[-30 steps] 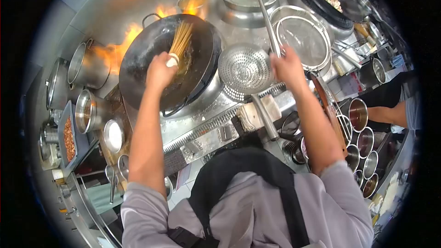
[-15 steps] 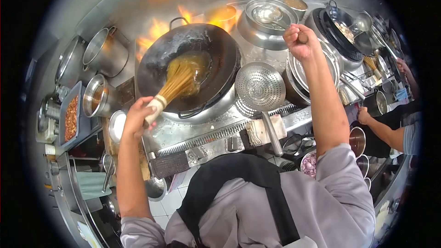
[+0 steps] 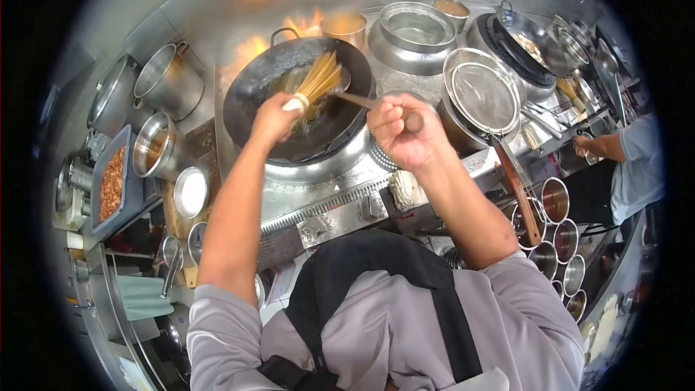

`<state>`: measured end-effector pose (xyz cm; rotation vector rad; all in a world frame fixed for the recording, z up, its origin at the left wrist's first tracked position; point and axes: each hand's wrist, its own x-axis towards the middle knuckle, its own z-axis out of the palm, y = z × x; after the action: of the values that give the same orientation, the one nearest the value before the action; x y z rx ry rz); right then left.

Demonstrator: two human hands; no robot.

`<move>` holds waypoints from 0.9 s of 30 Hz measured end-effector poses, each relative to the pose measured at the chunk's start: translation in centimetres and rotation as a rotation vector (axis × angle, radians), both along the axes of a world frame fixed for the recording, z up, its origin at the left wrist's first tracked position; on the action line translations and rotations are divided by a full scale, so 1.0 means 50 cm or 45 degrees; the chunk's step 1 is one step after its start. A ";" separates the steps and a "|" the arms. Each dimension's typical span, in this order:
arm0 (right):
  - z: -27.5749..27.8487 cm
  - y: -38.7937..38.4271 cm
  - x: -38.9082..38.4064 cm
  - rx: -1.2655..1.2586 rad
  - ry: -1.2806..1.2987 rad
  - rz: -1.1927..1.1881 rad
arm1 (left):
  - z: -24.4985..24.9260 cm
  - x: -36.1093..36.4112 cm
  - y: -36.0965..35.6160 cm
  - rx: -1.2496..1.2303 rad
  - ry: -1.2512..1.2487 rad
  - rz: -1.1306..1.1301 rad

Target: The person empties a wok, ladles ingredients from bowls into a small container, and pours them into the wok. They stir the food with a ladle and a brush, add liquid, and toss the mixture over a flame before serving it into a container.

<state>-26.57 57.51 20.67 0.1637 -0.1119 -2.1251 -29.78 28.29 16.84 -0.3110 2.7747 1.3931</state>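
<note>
A black wok (image 3: 250,101) sits on the burner with a little liquid in its bottom. My left hand (image 3: 275,122) is closed round the pale bound grip of a bamboo wok brush (image 3: 318,80), whose bristles point up and right above the wok. In my right hand (image 3: 407,132) is the handle of a ladle (image 3: 356,99), its wooden end sticking out past my fingers. The ladle's head reaches over the wok, close beside the bristles and partly hidden by them.
Flames (image 3: 250,51) rise behind the wok. A pot of water (image 3: 418,29) stands behind my right hand. To the right are a mesh strainer (image 3: 485,98) over a pot and a second wok (image 3: 546,61). A co-worker's arm (image 3: 604,146) is at far right; a grey tray of food (image 3: 112,181) lies left.
My right hand has brought the ladle from the water pot down and left to the wok. My left hand has moved up and right, lifting the brush's bristles. The flames are smaller.
</note>
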 end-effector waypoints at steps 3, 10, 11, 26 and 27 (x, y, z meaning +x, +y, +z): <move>-0.057 0.011 0.029 0.072 0.059 0.039 | -0.017 0.036 -0.098 -0.172 -0.125 -0.058; -0.139 0.081 0.138 2.303 2.110 0.071 | 0.145 0.206 -0.251 -0.636 0.153 -0.004; -0.155 0.101 0.142 2.276 2.127 0.097 | 0.179 0.230 -0.249 -0.478 0.194 0.038; -0.179 0.092 0.056 2.841 2.805 -0.109 | 0.019 0.089 -0.147 -0.535 -0.072 -0.041; -0.185 0.072 0.057 2.836 2.759 -0.210 | 0.046 0.110 -0.140 -0.437 -0.095 0.012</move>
<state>-23.71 61.13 11.40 0.7993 -2.9018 0.3588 -24.29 21.29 19.12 -0.3732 2.9416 0.8785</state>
